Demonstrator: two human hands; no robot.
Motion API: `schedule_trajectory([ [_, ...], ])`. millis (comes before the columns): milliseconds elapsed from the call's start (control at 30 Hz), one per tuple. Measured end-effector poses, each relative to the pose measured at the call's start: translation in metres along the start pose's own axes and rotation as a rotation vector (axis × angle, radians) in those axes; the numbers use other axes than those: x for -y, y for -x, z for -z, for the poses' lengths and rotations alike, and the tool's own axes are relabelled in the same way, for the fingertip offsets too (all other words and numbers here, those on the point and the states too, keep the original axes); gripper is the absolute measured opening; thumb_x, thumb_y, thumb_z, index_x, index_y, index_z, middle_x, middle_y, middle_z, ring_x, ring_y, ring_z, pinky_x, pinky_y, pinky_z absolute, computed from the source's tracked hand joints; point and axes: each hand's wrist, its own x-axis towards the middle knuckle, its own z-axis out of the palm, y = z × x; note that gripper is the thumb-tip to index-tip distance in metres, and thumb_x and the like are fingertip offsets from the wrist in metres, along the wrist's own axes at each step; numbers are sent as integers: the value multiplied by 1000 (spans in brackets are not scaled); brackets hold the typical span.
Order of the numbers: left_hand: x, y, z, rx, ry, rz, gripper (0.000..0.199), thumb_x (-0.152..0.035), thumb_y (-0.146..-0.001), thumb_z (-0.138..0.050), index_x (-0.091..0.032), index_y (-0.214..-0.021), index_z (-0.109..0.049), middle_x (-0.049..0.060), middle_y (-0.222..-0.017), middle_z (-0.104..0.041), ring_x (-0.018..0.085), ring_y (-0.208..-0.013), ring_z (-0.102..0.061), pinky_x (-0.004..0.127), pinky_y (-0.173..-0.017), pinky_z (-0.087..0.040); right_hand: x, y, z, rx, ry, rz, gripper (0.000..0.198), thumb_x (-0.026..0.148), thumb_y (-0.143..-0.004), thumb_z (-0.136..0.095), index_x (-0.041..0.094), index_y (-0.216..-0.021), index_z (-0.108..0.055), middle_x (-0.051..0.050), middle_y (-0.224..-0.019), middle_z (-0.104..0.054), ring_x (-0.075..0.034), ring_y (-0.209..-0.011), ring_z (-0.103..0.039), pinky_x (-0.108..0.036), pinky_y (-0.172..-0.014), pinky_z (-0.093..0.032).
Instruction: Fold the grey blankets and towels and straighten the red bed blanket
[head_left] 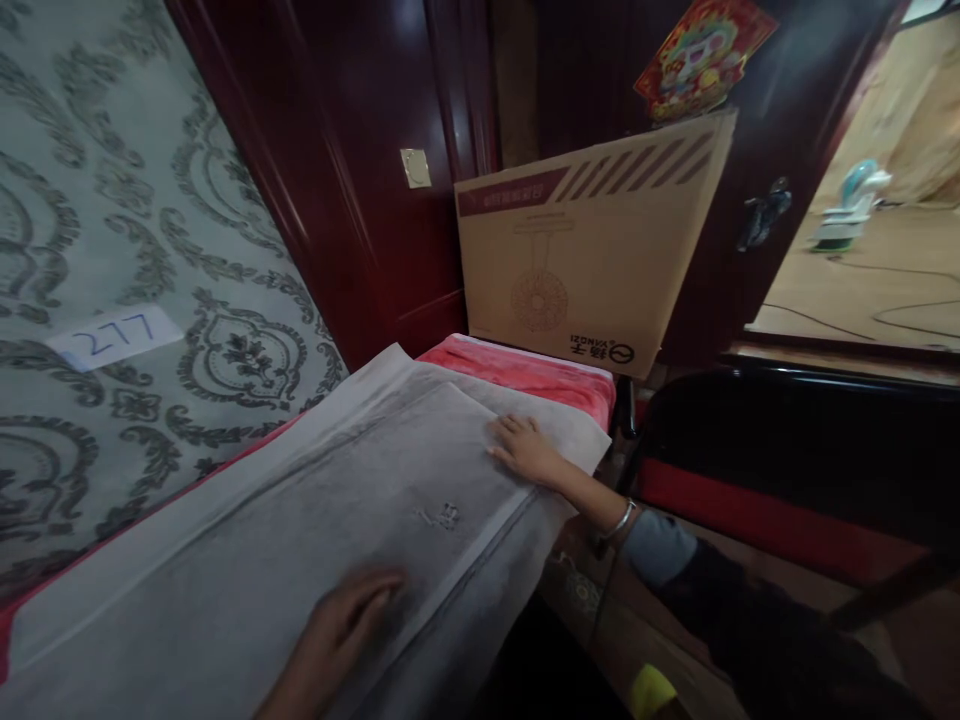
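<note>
A large grey towel (322, 520) lies spread flat over a red blanket (525, 372) on a narrow surface against the wall. My left hand (341, 630) rests palm down on the near part of the towel, fingers together. My right hand (525, 448), with a silver bracelet on the wrist, lies flat on the towel's far right corner, fingers spread. Neither hand grips anything. A small embroidered mark (439, 516) shows on the towel between the two hands.
A cardboard fan box (592, 240) stands at the far end on the red blanket. Patterned wallpaper with a label reading 277 (112, 337) is on the left. A dark red door (360, 170) is behind. A black and red chair (787, 470) stands to the right.
</note>
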Motion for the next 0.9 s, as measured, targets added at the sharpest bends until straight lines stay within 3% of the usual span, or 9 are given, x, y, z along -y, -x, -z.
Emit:
schedule_trajectory([
  [67,12,-28,5,18,28,80,34,-36,-100,-44,-29,-115,-73,4,-118,-75,19,-109,-71,34,-97,-58,10,-6,-1,-38,3,43,60,53,-103,-37,24,-156,-38,-13,-162,-31,-31,-150,-25,-56,-118,-23],
  [167,25,-83,-2,76,-1,97,43,-38,-100,-39,-23,-131,-65,7,-135,-66,20,-126,-61,42,-111,-48,20,-6,-13,27,11,67,64,58,-101,-40,27,-157,-34,-11,-164,-26,-34,-151,-22,-60,-118,-21],
  [400,40,-208,-51,402,-259,109,55,-37,-99,-38,-17,-150,-44,12,-159,-40,25,-149,-33,51,-124,-24,19,2,-33,53,-9,35,67,62,-99,-40,30,-158,-33,-9,-165,-24,-34,-152,-19,-59,-119,-16],
  [500,55,-240,-67,462,-343,73,57,-43,-101,-36,-25,-154,-36,9,-164,-29,28,-154,-21,60,-123,-15,19,3,-33,28,-29,36,66,60,-99,-42,30,-157,-34,-9,-164,-26,-34,-152,-19,-59,-119,-15],
  [633,83,-270,-76,467,-341,0,58,-52,-101,-32,-34,-155,-32,3,-167,-24,27,-155,-17,61,-123,-9,17,4,-37,-2,-59,41,63,57,-98,-45,30,-155,-39,-8,-164,-27,-33,-152,-19,-58,-120,-14],
  [900,126,-328,-92,432,-347,183,62,-57,-99,-26,-32,-156,-31,6,-167,-23,32,-155,-15,66,-120,-13,12,6,-45,-2,-84,43,66,55,-97,-48,33,-157,-34,-5,-165,-23,-33,-153,-16,-58,-121,-12],
])
